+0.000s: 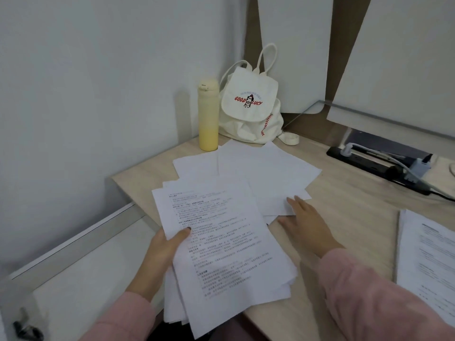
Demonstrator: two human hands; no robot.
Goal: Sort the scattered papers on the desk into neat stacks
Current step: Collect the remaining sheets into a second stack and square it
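White loose sheets (266, 175) lie up-frame of my flat, empty right hand (305, 222), its fingertips touching them; my left hand (162, 257) grips the gathered bundle (221, 247).

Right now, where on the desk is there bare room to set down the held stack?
Bare wood lies between the right hand, the power strip and the printed pile at right. The back-left is crowded: loose sheets, bottle, backpack. The left hand holds the stack.
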